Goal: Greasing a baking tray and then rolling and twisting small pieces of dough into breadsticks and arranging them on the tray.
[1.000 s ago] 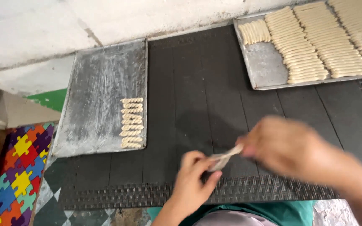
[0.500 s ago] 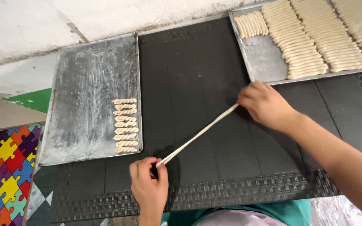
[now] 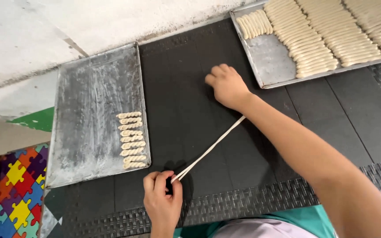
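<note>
Left hand [image 3: 163, 203] pinching the near end of a dough strand [image 3: 208, 150]; right hand [image 3: 226, 86] closed over the far end. Strand thin, pale, doubled into two parallel cords, stretched taut and slanting above the black mat [image 3: 190, 101]. Left of strand: floured tray [image 3: 89, 110] with a column of twisted dough sticks [image 3: 131, 139]. Beyond it, right: second tray [image 3: 270, 57], rows of plain sticks [image 3: 327, 35].

Dough rope [image 3: 208, 150]: pale, thin, doubled into two strands, stretched taut and diagonal above black mat, near end lower left, far end upper right.
</note>
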